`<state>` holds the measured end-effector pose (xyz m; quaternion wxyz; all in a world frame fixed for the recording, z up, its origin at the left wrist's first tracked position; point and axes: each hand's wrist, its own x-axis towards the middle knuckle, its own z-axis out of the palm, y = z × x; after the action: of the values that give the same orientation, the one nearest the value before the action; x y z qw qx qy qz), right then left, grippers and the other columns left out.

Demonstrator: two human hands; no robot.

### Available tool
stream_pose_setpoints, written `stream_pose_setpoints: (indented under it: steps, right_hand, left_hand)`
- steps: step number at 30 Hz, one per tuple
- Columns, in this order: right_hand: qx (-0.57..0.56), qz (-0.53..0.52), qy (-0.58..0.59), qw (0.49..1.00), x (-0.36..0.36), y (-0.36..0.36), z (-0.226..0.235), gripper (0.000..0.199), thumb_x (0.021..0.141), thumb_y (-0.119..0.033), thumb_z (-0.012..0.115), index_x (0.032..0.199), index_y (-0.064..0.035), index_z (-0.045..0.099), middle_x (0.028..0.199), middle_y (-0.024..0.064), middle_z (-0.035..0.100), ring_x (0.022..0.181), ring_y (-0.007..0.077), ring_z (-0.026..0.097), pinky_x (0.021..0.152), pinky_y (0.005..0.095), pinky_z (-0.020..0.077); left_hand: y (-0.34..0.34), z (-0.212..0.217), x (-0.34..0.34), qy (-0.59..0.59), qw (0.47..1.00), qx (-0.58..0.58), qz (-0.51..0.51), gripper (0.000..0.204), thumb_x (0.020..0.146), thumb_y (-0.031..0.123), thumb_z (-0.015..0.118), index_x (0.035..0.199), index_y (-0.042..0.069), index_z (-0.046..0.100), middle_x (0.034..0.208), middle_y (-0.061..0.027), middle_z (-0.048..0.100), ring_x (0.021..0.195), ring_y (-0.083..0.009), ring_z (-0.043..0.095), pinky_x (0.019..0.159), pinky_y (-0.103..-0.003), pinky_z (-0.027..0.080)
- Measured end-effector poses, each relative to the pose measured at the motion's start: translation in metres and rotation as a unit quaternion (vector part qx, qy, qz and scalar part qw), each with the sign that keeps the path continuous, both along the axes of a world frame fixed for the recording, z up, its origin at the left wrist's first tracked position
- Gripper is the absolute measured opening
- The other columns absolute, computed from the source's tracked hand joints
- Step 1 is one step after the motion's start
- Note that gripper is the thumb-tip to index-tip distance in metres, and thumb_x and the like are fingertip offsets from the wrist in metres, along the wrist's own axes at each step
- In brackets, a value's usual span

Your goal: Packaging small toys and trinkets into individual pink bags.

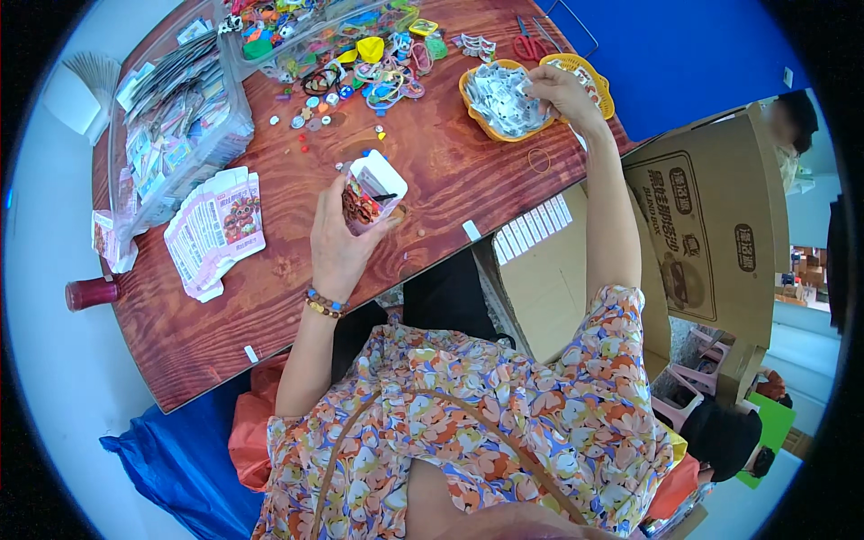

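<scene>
My left hand is closed around a small printed box, held over the table with its white top flap raised. Something dark shows at the box's opening, too small to name. My right hand reaches to the small clear-and-white packets heaped in a yellow basket. Its thumb and fingers are pinched together at the right side of the heap; what they hold, if anything, is hidden. Partly behind that hand stands a second yellow basket with small pieces in it.
A fan of flat printed boxes lies left, beside a clear bin full of cards. Colourful trinkets spread at the back, near red scissors. A large cardboard carton stands open right of the table.
</scene>
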<state>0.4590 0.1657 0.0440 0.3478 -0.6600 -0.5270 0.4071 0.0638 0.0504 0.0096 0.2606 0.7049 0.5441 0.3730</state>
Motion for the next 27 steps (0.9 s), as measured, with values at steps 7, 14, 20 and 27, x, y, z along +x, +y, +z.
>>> stream_pose_setpoints:
  steps: [7,14,20,27]
  right_hand:
    - [-0.004,0.052,-0.133,0.990,-0.023,0.013,-0.017,0.025,0.083,-0.019,0.073,0.101,-0.0021,0.067,0.075,0.0030,0.064,0.056,0.0080,0.058,0.049,0.0258,0.0414]
    - [-0.004,0.000,-0.020,1.000,-0.008,0.009,-0.011,0.015,0.086,-0.018,0.074,0.095,-0.0096,0.065,0.072,-0.0045,0.062,0.056,0.0029,0.058,0.044,0.0174,0.0335]
    - [0.016,0.001,0.067,0.998,-0.008,0.002,-0.004,0.016,0.087,-0.014,0.074,0.100,-0.0075,0.066,0.073,-0.0045,0.062,0.055,0.0009,0.056,0.043,0.0152,0.0314]
    - [0.044,0.143,0.065,0.987,-0.106,-0.042,0.054,0.017,0.088,-0.011,0.072,0.103,-0.0063,0.067,0.075,-0.0047,0.063,0.057,-0.0008,0.053,0.046,0.0152,0.0336]
  left_hand:
    - [0.002,0.003,0.007,0.023,0.999,0.025,-0.026,0.093,0.067,0.028,0.090,0.143,0.003,0.043,0.116,-0.0164,0.059,0.107,-0.0325,0.060,0.090,-0.041,0.050]
    - [0.003,0.004,0.007,0.040,0.999,0.011,-0.029,0.091,0.067,0.028,0.090,0.141,0.002,0.044,0.119,-0.0172,0.058,0.110,-0.0336,0.059,0.091,-0.042,0.050]
    - [0.011,-0.001,0.023,0.058,0.996,0.051,-0.050,0.085,0.067,0.030,0.089,0.134,0.000,0.047,0.124,-0.0228,0.057,0.116,-0.0396,0.057,0.095,-0.045,0.049]
    - [0.022,0.003,0.041,0.115,0.989,0.095,-0.017,0.079,0.064,0.034,0.089,0.126,0.005,0.051,0.105,-0.0141,0.058,0.097,-0.0345,0.062,0.075,-0.046,0.054]
